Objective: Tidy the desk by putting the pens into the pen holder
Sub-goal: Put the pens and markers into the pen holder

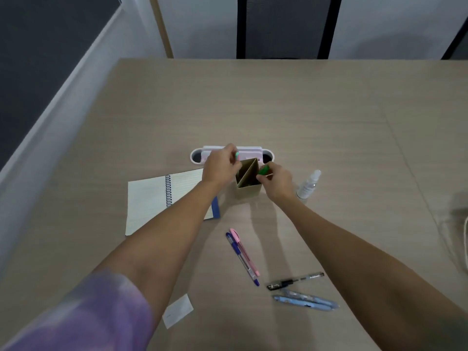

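Note:
A tan cardboard pen holder with a diagonal divider stands mid-desk. My left hand hovers at its left rim, pinching a pink-and-green pen by its end. At the right rim, my right hand grips a green pen. On the desk nearer me lie a blue pen and a pink pen side by side, a black pen, and two light-blue pens.
An open spiral notebook lies left of the holder. A white cable port sits behind it. A small spray bottle stands to the right. A white paper slip lies near the front. A black chair is beyond the desk.

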Motion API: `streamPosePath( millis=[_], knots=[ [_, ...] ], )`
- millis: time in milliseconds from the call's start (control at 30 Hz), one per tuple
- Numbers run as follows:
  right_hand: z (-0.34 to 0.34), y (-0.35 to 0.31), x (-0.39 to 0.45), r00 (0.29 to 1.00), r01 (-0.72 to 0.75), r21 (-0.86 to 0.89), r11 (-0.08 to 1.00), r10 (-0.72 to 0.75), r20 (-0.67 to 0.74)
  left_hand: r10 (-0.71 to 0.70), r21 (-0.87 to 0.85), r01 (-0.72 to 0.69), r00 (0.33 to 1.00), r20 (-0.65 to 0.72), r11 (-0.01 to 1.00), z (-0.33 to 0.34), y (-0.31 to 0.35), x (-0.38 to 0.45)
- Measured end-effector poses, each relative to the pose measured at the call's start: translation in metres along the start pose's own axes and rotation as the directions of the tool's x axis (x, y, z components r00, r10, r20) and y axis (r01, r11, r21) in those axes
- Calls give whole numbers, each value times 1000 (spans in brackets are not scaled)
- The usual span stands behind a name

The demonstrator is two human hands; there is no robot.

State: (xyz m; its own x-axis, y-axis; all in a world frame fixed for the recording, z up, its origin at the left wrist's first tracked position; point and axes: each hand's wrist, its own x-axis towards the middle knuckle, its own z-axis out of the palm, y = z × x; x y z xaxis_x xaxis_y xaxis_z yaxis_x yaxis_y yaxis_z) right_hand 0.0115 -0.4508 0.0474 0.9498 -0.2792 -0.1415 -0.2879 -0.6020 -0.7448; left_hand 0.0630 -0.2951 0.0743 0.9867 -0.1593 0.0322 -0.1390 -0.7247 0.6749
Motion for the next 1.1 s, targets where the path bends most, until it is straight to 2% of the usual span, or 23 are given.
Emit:
streamPosePath(
  millis=[100,167,233,267,333,367,433,533,600,667,733,767,833,900,967,1000,1033,1100],
  knots=[
    [0,7,-7,1000,0,36,999,0,10,-14,38,13,999,34,999,9,-10,-2],
    [0,12,-25,996,-29,132,991,39,-74,-8,-15,9,999,51,1000,8,-15,-6],
    [8,19,-51,987,-29,171,985,55,-148,-20,-115,21,1000,8,993,4,-21,-19],
    [17,26,-66,994,-29,134,991,43,-103,-48,-159,41,998,-44,986,5,-27,-29],
    [40,38,-92,988,-34,-26,999,38,150,-166,-176,153,984,-65,973,12,-45,-54],
    [53,43,-101,961,-17,-129,992,51,271,-247,-156,244,969,0,957,17,-55,-69],
    [70,49,-111,921,50,-292,955,69,384,-403,-115,429,894,199,896,29,-73,-100],
    [75,57,-113,929,77,-412,908,84,360,-474,-44,523,801,365,851,42,-80,-136],
    [71,67,-109,943,65,-484,873,106,317,-492,34,520,783,381,853,52,-77,-147],
    [60,76,-105,952,37,-520,853,128,279,-501,138,486,791,350,863,59,-70,-152],
    [40,79,-102,965,27,-452,891,95,246,-491,192,452,809,322,871,66,-66,-149],
    [28,77,-100,978,26,-363,932,52,202,-489,201,446,810,324,872,69,-65,-146],
    [-2,64,-97,998,32,-142,989,-25,55,-477,208,431,815,328,878,70,-66,-140],
    [-29,43,-88,993,50,120,992,-37,-112,-451,147,427,845,286,892,60,-65,-133],
    [-44,21,-73,976,93,352,932,-16,-216,-404,-89,419,902,152,903,35,-59,-118],
    [-46,10,-64,971,112,413,904,-11,-240,-380,-238,379,924,43,894,18,-53,-107],
    [-44,1,-56,968,125,436,891,-13,-251,-332,-350,280,939,-95,894,-1,-44,-95],
    [-33,-13,-40,965,153,375,915,-56,-255,-229,-469,57,920,-318,881,-35,-22,-69]
  ],
)
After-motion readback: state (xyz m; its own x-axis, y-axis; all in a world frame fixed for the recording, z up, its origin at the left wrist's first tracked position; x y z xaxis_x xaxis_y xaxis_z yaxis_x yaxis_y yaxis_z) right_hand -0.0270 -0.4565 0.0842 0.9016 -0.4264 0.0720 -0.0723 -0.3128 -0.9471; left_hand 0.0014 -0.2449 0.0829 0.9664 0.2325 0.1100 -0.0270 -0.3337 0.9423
